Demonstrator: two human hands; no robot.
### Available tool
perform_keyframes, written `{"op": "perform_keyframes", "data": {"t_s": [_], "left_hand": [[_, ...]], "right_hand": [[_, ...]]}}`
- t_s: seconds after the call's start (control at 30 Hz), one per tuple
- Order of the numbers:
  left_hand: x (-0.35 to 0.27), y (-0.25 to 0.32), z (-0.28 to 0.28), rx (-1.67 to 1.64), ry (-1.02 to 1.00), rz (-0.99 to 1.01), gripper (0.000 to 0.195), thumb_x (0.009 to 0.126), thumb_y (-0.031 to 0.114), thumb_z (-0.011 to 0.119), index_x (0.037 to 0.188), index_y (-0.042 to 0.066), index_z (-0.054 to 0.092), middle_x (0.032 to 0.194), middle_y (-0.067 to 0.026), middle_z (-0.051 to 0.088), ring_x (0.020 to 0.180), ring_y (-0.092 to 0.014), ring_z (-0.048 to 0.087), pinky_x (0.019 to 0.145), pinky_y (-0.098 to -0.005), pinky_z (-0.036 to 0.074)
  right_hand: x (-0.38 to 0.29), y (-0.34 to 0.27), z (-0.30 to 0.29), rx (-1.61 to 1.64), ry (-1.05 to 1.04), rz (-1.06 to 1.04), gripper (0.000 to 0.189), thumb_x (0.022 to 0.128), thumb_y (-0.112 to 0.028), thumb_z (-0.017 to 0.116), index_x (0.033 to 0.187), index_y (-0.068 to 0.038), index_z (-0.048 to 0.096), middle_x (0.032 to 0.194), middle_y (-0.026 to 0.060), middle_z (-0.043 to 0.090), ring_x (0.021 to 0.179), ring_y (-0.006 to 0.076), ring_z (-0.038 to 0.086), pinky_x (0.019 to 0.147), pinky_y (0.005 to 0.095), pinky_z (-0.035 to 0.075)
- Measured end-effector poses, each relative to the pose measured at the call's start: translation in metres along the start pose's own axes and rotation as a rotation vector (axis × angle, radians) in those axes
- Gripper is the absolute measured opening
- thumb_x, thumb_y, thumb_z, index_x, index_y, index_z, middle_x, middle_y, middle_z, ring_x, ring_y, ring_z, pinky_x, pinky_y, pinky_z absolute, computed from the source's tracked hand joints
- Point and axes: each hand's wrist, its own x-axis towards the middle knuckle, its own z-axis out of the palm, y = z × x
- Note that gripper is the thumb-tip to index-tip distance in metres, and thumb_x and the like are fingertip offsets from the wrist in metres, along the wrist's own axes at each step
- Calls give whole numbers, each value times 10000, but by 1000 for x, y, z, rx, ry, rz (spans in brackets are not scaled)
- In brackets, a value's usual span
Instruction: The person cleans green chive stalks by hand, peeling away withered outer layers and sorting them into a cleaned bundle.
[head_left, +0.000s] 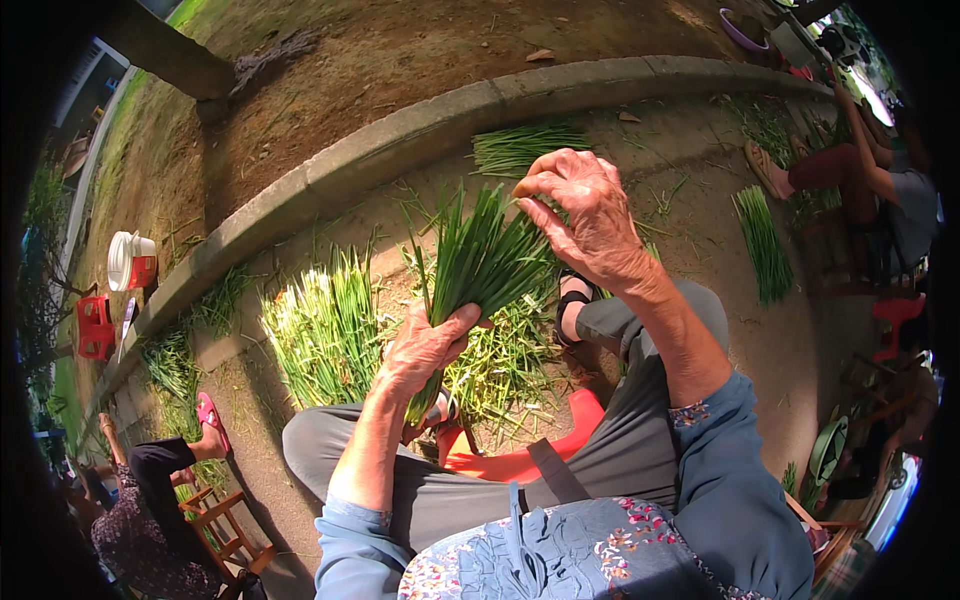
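Note:
My left hand (431, 346) is closed around the lower part of a bundle of long green leafy stalks (487, 259), which look like garlic chives; their tips fan up and to the right. Beside the tips, my right hand (574, 206) has its thumb and forefinger pinched close together; whether a leaf is between them cannot be told. A large pile of stalks with pale ends (322, 337) lies on the pavement to the left. Loose trimmings (510, 360) are strewn between my feet. Beyond my hands rests another green bundle (529, 146).
A concrete curb (397, 139) curves across, with bare soil and a tree trunk (172, 56) behind it. At the left are a white bucket (124, 261), a red plastic stool (95, 328) and a seated person (150, 517). Another bundle (763, 244) and more seated people are at the right.

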Motion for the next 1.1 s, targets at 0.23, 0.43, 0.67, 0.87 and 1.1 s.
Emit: {"op": "perform_keyframes", "data": {"t_s": [0.23, 0.43, 0.67, 0.87, 1.1], "left_hand": [[0, 5, 3, 45, -9, -12, 229, 860, 269, 621, 845, 43, 654, 549, 77, 403, 434, -25, 308, 400, -203, 215], [-3, 7, 4, 16, 1, -27, 210, 846, 270, 641, 842, 60, 650, 554, 70, 419, 456, -31, 328, 425, -210, 240], [1, -1, -1, 67, -15, -45, 233, 867, 241, 641, 981, 45, 589, 719, 3, 590, 445, -4, 317, 376, -170, 223], [2, -6, -1, 68, 13, -19, 202, 865, 212, 643, 954, 36, 604, 672, 25, 555, 440, -4, 300, 375, -178, 215], [2, -3, 2, 52, -15, -56, 189, 863, 203, 647, 928, 28, 619, 602, 61, 471, 443, -8, 291, 388, -184, 214]], "right_hand": [[-4, -3, 8, -139, 98, 11, 140, 672, -50, 641, 787, -74, 566, 810, 46, 581, 828, 239, 566, 836, 402, 394], [1, 6, 7, -117, 192, 142, 111, 724, -80, 632, 820, -76, 577, 783, 58, 580, 803, 252, 581, 814, 407, 410], [3, 0, 3, -84, 92, -76, 195, 784, -78, 647, 975, -108, 626, 904, 34, 617, 911, 230, 580, 871, 390, 388], [2, -3, 3, -126, 95, -64, 179, 779, -92, 653, 954, -117, 624, 888, 32, 609, 897, 227, 578, 872, 385, 389], [0, 2, 4, -229, 80, -138, 172, 752, -98, 661, 915, -126, 613, 873, 16, 596, 888, 214, 578, 900, 410, 379]]}}
